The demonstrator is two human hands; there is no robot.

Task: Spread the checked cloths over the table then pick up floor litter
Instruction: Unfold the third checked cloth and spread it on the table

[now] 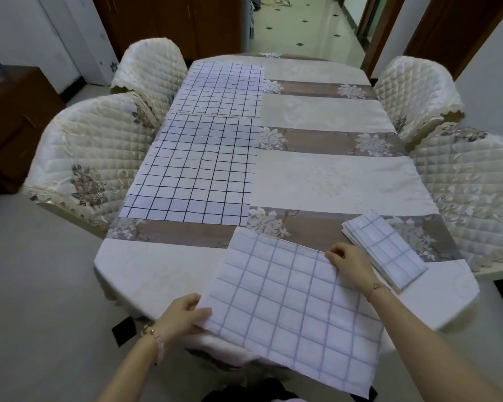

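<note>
Half of the long tabletop [331,175], the one under the cream and brown floral tablecloth, is still uncovered, so I'd call the cloth part maybe midway. The pale tiled floor [41,285] hasn't been dealt with at all as far as I can see, so the litter step is all still to come. Two white checked cloths with dark grid lines are already flat along the left side, the nearer one [195,169] and the farther one [221,88], lying end to end and just about touching. A third white cloth with pale blue checks [288,309] sits skewed across the near edge, part on the table and part hanging off toward the person, not laid out yet. A small folded stack of blue-checked cloths [385,248] waits on the near right, so there's more to spread. Both hands are on that third cloth: the left hand [180,317] grips its near left corner, thumb on top, and the right hand [349,262] pinches its far edge. There's also a little dark shape on the floor [124,327] by the table's near left corner. Could be litter, can't tell.
</note>
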